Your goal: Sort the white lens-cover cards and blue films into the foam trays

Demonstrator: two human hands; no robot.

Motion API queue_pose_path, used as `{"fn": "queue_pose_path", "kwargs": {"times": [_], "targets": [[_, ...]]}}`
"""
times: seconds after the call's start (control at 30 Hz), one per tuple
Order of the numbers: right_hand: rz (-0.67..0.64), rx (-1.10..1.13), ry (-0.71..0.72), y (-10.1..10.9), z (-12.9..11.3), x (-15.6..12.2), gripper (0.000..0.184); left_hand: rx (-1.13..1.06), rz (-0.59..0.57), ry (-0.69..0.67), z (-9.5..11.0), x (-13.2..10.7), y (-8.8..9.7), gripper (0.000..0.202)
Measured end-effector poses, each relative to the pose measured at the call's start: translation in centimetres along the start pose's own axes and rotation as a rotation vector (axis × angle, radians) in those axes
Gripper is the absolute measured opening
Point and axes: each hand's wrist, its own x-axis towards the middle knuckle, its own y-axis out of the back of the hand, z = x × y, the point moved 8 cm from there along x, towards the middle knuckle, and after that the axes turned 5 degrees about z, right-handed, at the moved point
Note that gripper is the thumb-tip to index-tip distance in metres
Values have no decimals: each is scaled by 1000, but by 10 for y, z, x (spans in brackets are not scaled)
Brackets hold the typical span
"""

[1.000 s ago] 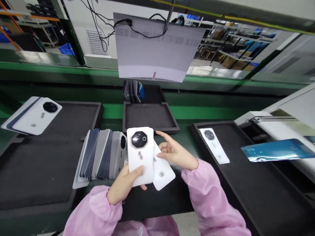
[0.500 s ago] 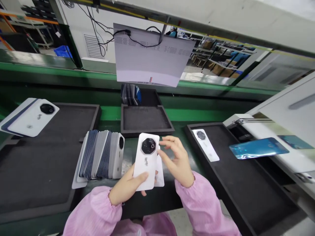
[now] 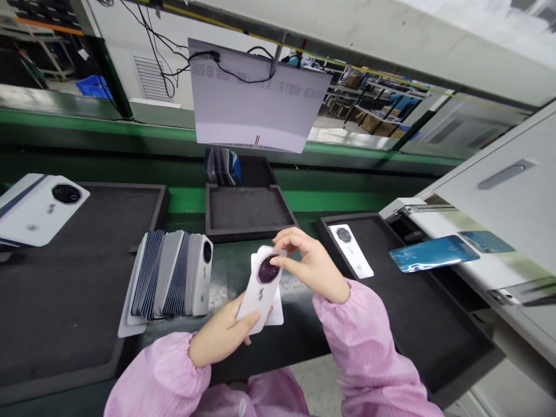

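Note:
A white phone back cover (image 3: 256,301) with a dark round camera area (image 3: 268,270) is held tilted in my left hand (image 3: 223,330), thumb across its lower face. Behind it, partly hidden, shows a second white panel (image 3: 277,310); whether my left hand holds it too I cannot tell. My right hand (image 3: 313,263) has closed at the cover's top corner, thumb over the camera area and fingertips at the upper edge. To the left, a fanned row of phone back covers (image 3: 167,278) stands on the dark bench.
A large black tray (image 3: 56,307) lies left, with white covers (image 3: 47,208) at its far end. A smaller tray (image 3: 249,208) with stacked panels (image 3: 221,167) sits ahead. In the right tray (image 3: 417,324) lies one white cover (image 3: 354,252); a blue panel (image 3: 434,253) is beside it.
My right hand has moved from beside the cover onto its top corner. The held cover has tilted, its top leaning right. The whole view has shifted slightly.

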Motion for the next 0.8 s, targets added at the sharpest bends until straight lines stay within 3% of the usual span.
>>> {"fn": "queue_pose_path", "kwargs": {"times": [0.07,0.13,0.27,0.37,0.47,0.8], "targets": [[-48,1,-8,0,-2,-1,12,23,10,-10,2,0,1,35],[24,-53,66,2,-9,-6,12,-48,-3,6,3,-1,-1,35],[332,-297,477,-5,-39,-41,14,-352,-72,95,-1,-3,-8,35],[303,-347,653,-31,-42,-70,16,-466,-28,114,-6,-4,-4,34],[254,-317,639,-41,-35,-82,13,-508,9,132,-10,-3,-1,37],[183,-302,614,-40,-32,-85,17,-527,97,193,-12,-7,3,50]]}}
